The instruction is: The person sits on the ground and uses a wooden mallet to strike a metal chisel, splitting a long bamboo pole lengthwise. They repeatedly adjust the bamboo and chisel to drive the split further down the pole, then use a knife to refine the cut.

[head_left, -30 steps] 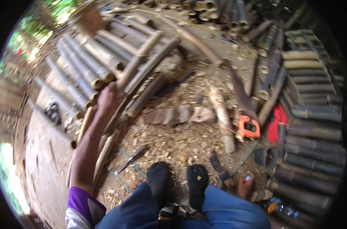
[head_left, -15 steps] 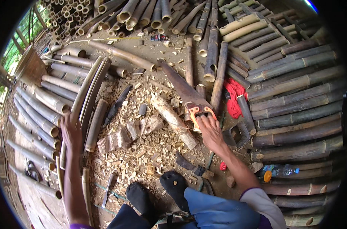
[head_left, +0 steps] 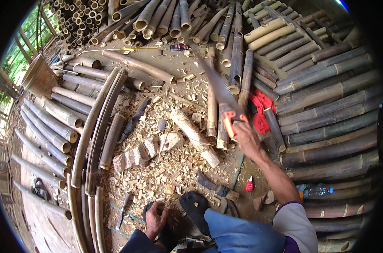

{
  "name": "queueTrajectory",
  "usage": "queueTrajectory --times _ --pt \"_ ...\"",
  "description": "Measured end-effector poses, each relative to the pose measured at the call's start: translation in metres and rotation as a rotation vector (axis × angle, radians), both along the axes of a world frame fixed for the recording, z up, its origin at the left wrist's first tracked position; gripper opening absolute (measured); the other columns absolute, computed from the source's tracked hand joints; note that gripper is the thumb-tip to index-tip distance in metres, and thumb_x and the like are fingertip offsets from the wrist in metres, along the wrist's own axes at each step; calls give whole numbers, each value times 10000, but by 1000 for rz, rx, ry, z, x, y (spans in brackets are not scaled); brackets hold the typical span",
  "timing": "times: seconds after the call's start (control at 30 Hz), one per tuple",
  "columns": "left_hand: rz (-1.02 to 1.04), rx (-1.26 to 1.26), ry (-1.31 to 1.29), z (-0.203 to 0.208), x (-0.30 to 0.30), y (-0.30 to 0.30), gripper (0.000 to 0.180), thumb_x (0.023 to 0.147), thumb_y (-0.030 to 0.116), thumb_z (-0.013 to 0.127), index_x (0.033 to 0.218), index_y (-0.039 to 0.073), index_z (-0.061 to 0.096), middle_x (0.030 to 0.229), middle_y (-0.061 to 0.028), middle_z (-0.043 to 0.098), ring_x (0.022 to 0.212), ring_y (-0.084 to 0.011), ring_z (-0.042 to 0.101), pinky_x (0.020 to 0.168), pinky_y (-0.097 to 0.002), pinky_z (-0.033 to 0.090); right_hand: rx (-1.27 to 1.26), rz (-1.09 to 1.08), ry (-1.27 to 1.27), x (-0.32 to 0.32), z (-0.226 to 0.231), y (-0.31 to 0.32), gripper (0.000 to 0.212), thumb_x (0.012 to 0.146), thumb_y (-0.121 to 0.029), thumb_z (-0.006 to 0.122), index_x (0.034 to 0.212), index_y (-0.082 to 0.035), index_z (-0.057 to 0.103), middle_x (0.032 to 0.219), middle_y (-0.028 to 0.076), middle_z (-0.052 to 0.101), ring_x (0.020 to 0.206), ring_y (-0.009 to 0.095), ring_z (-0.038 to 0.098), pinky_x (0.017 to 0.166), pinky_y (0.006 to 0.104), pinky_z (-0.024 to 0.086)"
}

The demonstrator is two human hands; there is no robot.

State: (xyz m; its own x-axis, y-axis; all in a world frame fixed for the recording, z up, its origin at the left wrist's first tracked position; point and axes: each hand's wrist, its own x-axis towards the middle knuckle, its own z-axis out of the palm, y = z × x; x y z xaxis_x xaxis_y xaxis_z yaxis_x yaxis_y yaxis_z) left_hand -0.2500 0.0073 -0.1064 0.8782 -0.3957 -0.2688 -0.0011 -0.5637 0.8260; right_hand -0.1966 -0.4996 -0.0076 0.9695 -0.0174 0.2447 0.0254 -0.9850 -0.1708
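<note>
My right hand (head_left: 248, 138) is closed around the orange handle (head_left: 229, 123) of a handsaw. The saw's dark blade (head_left: 219, 82) is smeared by motion and points up and away to the left, above short bamboo pieces (head_left: 211, 105). Low in the view, my left hand (head_left: 156, 218) is by my dark-socked foot, fingers loosely bent and nothing visible in them. A pale, stripped log (head_left: 195, 137) and a notched wood block (head_left: 130, 157) lie among the shavings between my hands.
Long bamboo poles (head_left: 102, 126) stand at left beside cut lengths (head_left: 52, 135). Dark bamboo (head_left: 330, 126) is stacked along the right, near a red cloth (head_left: 262, 110). A machete-like blade (head_left: 206, 180), a chisel-like tool (head_left: 124, 208), a small red bottle (head_left: 249, 184) and a plastic bottle (head_left: 315, 191) lie closer.
My left hand has left the standing bamboo poles and come down beside my foot. My right hand has lifted the saw and swung it to the right, its blade now blurred.
</note>
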Motion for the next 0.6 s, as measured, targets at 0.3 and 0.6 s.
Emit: queueTrajectory --times 0.3,0.6 --pt "19 63 -425 44 109 -57 308 893 133 772 1144 11 641 999 -171 647 873 -328 644 770 -439 518 -34 -536 -122 28 -30 -144 193 838 -57 744 1022 -43 688 953 168 671 1002 399 626 913 502 490" --pt "-317 468 -322 31 270 -154 330 964 323 770 1145 51 730 842 -73 692 764 -203 593 801 -413 555 -65 -770 181 68 -29 -77 455 979 -324 677 1356 -84 596 1371 187 598 1295 362 570 1023 526 478"
